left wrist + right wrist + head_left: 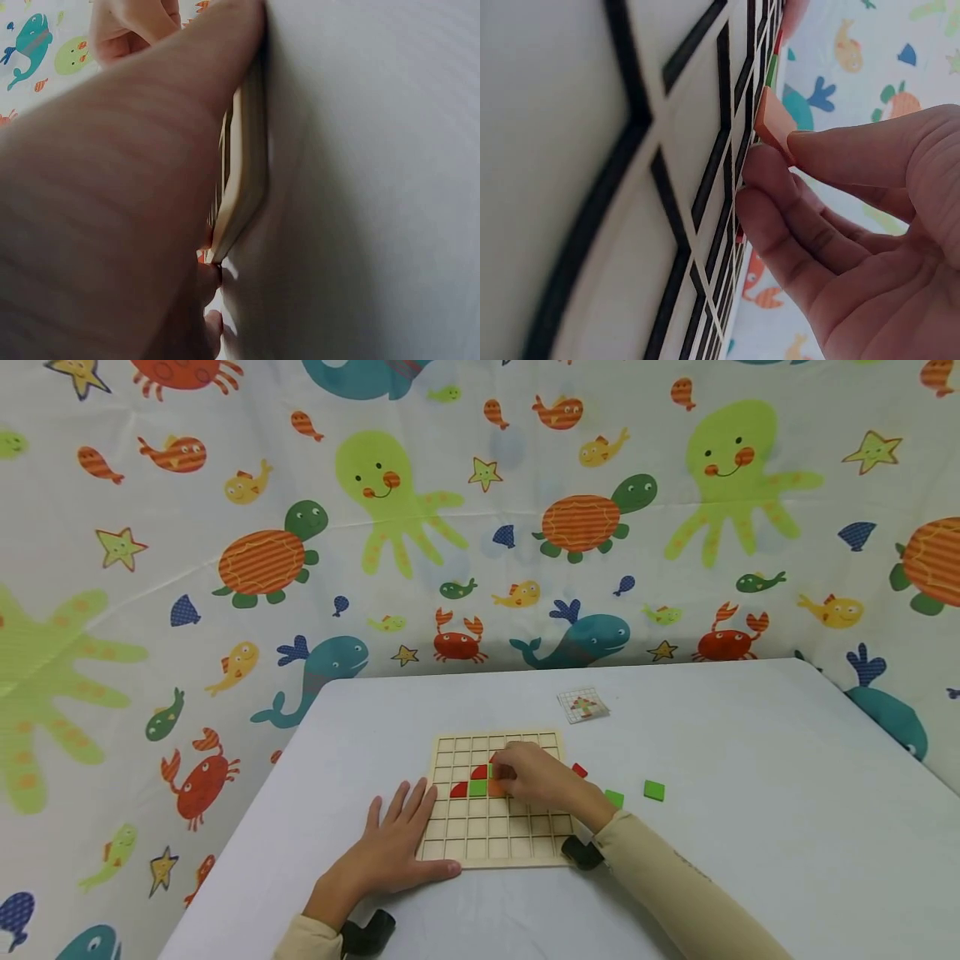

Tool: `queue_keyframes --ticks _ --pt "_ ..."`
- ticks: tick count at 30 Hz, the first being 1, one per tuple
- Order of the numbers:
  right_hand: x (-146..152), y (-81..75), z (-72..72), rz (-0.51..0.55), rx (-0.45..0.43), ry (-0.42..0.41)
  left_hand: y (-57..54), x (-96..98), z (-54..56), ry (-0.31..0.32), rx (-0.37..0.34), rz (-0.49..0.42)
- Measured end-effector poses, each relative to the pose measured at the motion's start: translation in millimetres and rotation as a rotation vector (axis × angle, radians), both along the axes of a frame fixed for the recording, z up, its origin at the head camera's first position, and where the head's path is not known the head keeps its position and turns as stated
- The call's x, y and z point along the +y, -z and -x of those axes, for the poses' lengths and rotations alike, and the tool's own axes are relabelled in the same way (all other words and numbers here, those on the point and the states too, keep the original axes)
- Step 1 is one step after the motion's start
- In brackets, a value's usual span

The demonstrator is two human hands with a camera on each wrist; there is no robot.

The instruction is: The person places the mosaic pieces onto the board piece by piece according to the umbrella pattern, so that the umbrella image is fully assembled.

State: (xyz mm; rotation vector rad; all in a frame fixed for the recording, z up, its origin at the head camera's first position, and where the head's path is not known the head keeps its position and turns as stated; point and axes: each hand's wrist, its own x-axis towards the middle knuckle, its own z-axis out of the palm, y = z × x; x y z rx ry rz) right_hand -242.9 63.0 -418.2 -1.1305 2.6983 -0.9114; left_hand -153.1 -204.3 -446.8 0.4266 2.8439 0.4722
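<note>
A wooden grid board [465, 852] lies flat on the table. My left hand [390, 847] rests at its left side with fingers spread, the thumb along the front edge. Between thumb and fingers, my right hand [536, 777] pinches an orange square tile [776, 124], tilted against the grid in the right wrist view. Left of that tile, a green square tile [477, 788] sits in a cell beside a red quarter-circle tile [459, 790]. Another red rounded tile [478, 772] is one row farther back. The right hand hides part of the pieces near the board's middle.
Loose green tiles [654, 790] and a red tile [579, 770] lie right of the board, close to the right forearm. A small pattern card [583, 704] is behind the board on the white tabletop [750, 760]. A sea-animal printed cloth [495, 460] hangs behind.
</note>
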Motion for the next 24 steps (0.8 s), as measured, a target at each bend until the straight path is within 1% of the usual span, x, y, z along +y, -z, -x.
queue_keyframes --ticks 5,11,19,24 --pt "2 -0.5 -1.8 -0.011 -0.002 0.026 -0.2 0.1 0.1 0.006 0.005 0.006" --pt "4 -1.1 -1.0 -0.013 0.013 -0.005 -2.7 0.7 0.6 0.006 0.003 0.002" --pt "6 -3.7 0.8 -0.041 -0.002 -0.031 0.0 0.0 1.4 0.004 0.007 0.013" --pt "16 -6.1 3.9 0.001 -0.001 -0.058 2.0 -0.9 0.1 -0.002 0.004 0.007"
